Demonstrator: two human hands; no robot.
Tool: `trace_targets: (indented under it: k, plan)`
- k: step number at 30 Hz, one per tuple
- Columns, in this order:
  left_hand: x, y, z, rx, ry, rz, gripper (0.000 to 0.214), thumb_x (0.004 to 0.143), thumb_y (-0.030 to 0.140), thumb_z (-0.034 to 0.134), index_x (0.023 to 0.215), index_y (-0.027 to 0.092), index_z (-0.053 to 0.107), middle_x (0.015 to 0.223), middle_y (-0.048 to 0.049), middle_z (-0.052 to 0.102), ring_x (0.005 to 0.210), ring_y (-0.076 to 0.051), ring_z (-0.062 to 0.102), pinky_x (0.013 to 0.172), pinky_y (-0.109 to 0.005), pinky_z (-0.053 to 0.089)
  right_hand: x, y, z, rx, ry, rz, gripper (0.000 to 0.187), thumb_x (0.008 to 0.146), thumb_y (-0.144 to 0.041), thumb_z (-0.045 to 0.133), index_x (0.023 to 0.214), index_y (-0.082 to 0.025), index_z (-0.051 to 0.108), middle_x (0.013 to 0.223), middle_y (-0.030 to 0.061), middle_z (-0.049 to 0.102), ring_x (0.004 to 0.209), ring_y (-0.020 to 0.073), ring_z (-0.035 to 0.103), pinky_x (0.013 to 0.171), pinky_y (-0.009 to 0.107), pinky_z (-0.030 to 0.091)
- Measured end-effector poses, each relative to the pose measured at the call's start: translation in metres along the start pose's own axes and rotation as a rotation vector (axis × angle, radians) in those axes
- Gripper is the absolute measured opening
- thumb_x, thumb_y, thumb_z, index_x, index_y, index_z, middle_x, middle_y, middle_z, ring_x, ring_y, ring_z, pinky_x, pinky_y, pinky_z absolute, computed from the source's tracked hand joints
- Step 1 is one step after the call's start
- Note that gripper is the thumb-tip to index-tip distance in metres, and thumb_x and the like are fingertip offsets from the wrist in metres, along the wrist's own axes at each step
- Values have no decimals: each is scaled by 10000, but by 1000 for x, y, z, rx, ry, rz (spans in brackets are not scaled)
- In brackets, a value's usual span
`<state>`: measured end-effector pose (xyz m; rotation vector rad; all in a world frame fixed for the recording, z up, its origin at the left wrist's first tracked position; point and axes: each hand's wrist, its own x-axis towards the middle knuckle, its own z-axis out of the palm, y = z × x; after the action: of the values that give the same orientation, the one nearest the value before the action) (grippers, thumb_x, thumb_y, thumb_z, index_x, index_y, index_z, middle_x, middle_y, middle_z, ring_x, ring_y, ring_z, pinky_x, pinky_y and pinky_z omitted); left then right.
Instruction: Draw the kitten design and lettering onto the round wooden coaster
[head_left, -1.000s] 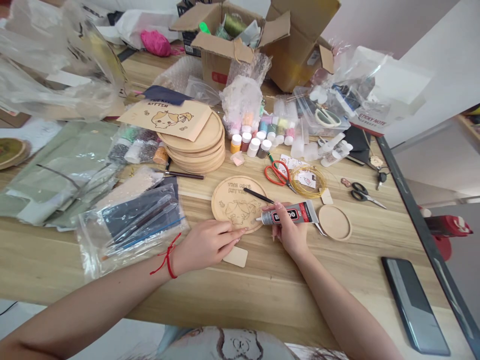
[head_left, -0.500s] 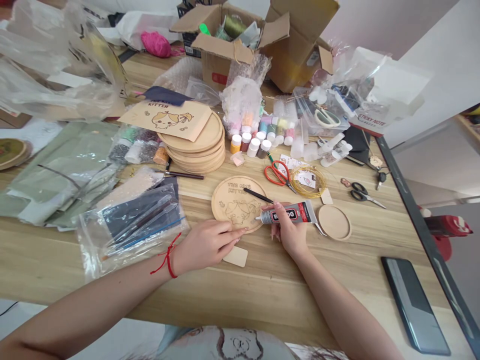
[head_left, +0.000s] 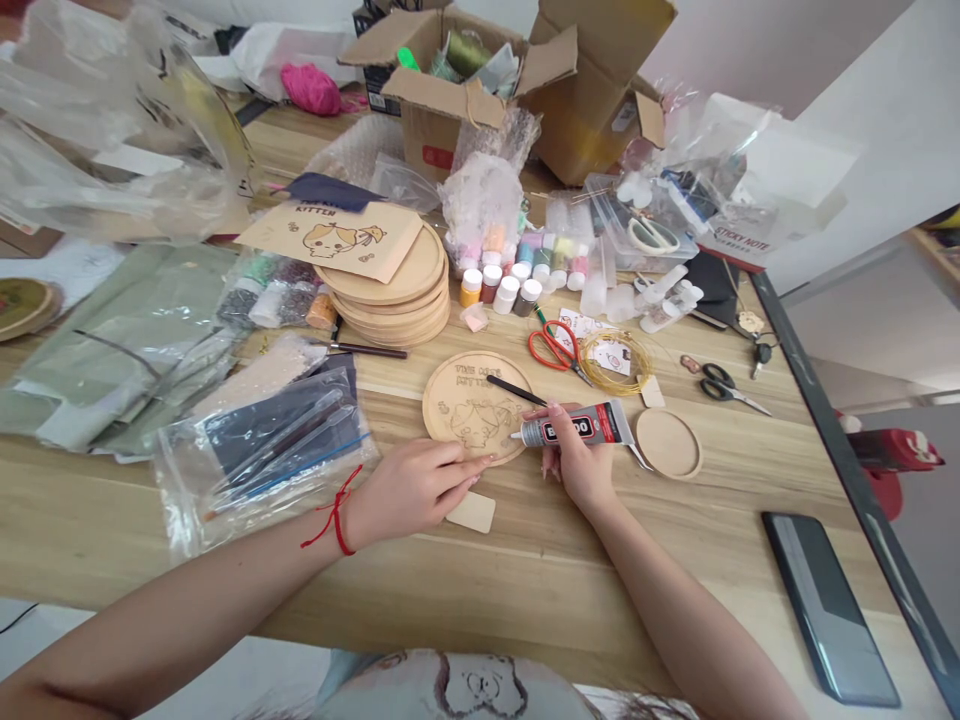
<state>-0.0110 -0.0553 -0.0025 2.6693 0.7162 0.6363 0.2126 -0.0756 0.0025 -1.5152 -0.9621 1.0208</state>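
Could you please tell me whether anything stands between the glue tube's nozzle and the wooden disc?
Nothing visible does: the glue tube in the right hand has its nozzle over the wooden disc.

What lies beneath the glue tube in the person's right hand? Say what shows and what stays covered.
The glue tube, held in the right hand, overhangs an engraved wooden disc; its kitten drawing shows. The disc's right edge and the tabletop below are hidden.
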Motion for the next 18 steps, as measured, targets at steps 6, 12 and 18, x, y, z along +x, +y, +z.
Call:
trace_targets:
  k: [6, 12, 18]
  plan:
    - [0, 0, -1, 10, -3, 6, 263, 985, 217, 471, 1155, 204, 672, 778, -14, 623, 699, -134, 594, 616, -268, 467, 0, 0, 1, 4, 7, 9, 439, 865, -552, 578, 741, -143, 680, 367, -32, 529, 233, 79, 373, 244, 196, 260]
    - [0, 0, 0, -1, -10, -1, 249, 973, 209, 495, 1147, 219, 673, 801, -14, 631, 718, -134, 597, 634, -263, 469, 0, 3, 1, 49, 17, 4, 408, 857, -526, 598, 724, -148, 674, 415, -34, 544, 246, 76, 389, 243, 199, 273]
    - [-2, -1, 1, 1, -26, -6, 261, 972, 218, 496, 1170, 226, 666, 803, -17, 630, 728, -139, 602, 643, -263, 474, 2, 11, -2, 107, 70, -7, 399, 857, -515, 592, 717, -147, 651, 742, 73, 742, 259, 56, 411, 222, 208, 261]
